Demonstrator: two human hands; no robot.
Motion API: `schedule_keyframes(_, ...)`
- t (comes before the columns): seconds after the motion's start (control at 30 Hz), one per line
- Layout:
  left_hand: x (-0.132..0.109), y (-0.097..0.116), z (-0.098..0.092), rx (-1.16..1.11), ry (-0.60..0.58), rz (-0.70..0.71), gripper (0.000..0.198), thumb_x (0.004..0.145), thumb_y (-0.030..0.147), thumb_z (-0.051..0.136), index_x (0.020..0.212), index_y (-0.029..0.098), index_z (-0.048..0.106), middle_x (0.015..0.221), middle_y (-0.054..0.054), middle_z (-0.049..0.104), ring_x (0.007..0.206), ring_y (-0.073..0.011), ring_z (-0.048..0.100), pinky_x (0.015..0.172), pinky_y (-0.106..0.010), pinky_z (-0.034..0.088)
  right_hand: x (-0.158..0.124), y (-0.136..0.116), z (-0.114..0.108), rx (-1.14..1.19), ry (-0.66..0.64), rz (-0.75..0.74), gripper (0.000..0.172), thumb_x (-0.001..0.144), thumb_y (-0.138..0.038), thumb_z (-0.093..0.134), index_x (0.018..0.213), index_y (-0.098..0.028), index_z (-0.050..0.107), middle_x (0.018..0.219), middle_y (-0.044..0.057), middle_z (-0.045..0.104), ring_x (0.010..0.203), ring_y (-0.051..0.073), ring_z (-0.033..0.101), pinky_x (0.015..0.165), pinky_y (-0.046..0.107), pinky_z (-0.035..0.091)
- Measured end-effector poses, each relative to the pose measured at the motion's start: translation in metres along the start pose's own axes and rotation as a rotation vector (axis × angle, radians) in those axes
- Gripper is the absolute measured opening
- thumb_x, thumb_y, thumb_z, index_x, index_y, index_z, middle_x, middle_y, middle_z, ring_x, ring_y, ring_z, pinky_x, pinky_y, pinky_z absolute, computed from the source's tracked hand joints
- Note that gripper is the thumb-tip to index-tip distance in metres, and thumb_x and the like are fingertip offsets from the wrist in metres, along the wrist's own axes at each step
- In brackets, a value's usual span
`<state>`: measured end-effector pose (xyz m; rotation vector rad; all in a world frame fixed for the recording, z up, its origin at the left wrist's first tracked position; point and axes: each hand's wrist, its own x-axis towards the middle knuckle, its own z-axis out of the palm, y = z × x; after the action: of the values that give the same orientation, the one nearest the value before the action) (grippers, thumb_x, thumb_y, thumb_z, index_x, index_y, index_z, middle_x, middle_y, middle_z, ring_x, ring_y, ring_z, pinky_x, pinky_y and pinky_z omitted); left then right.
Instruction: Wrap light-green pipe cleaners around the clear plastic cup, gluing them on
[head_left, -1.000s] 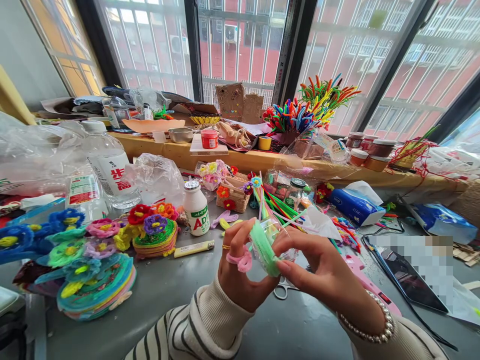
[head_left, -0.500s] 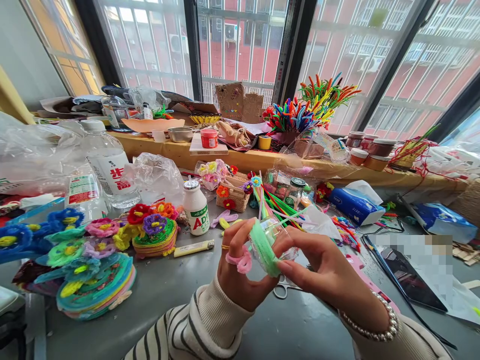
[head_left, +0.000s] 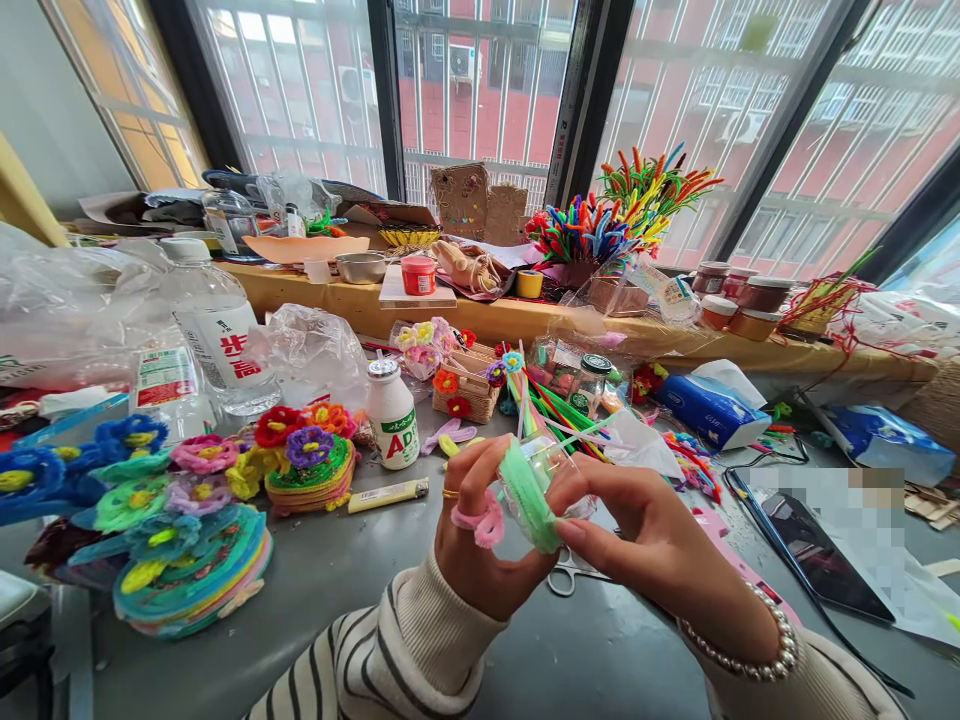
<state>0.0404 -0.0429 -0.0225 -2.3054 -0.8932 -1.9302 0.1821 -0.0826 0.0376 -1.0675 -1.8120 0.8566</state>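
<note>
Above the table's front middle, my left hand [head_left: 476, 535] is closed around a small clear plastic container [head_left: 551, 455], tilted to the right. A fuzzy light green pipe cleaner [head_left: 527, 500] is wound in a band about its end. My right hand [head_left: 637, 530] pinches this band at its lower right, thumb and index finger pressed to it. A pink pipe-cleaner loop [head_left: 487, 520] sits on a finger of my left hand. Behind my hands, scissors [head_left: 562, 578] lie partly hidden on the grey table [head_left: 570, 660].
Pipe-cleaner flowers on layered round bases [head_left: 195, 580] stand at left. A white bottle [head_left: 392, 415] and a lighter [head_left: 388, 496] are nearer the middle. A flower-trimmed basket [head_left: 472, 385] stands behind. To the right lie a phone [head_left: 825, 555] and tissue packs [head_left: 712, 410].
Both hands stay almost in place, gripping the container and green band. The band has turned very slightly; little else differs.
</note>
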Motion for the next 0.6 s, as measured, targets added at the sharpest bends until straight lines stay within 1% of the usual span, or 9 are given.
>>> schedule_keyframes(0.33, -0.0002, -0.0003, 0.0004, -0.031, 0.005, 0.025, 0.067, 0.057, 0.023, 0.067, 0.116, 0.014, 0.036, 0.103, -0.012, 0.047, 0.099, -0.0240, 0.048, 0.082, -0.041, 0.045, -0.0011, 0.0005, 0.0013, 0.009, -0.014, 0.008, 0.007, 0.072, -0.024, 0.058, 0.069, -0.018, 0.058, 0.072, 0.001, 0.058, 0.073, 0.015, 0.051, 0.073, 0.030, 0.039)
schedule_keyframes(0.6, -0.0006, -0.0002, 0.0004, -0.041, 0.007, 0.028, 0.065, 0.057, 0.021, 0.067, 0.114, 0.010, 0.037, 0.103, -0.013, 0.047, 0.099, -0.0243, 0.048, 0.083, -0.040, 0.045, -0.0006, -0.0005, 0.0007, 0.008, -0.017, 0.011, 0.005, 0.072, -0.022, 0.058, 0.069, -0.018, 0.057, 0.073, 0.001, 0.057, 0.073, 0.015, 0.051, 0.072, 0.029, 0.038)
